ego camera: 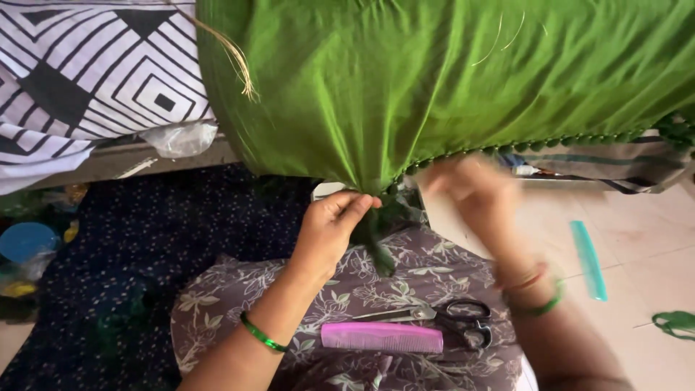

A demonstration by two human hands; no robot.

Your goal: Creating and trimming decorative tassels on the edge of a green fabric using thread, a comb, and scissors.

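Note:
A large green cloth hangs down from above, its lower edge trimmed with small dark green beads or knots. My left hand pinches the gathered edge of the cloth and a dark green tassel that hangs below it. Blurred with motion, my right hand is at the beaded edge just right of the tassel; whether it grips anything is unclear. A pink comb and black-handled scissors lie on my floral-print lap.
A teal comb lies on the tiled floor at right, with a green thread bundle near the right edge. A black-and-white patterned cloth is at upper left. A dark dotted mat and a blue lid lie at left.

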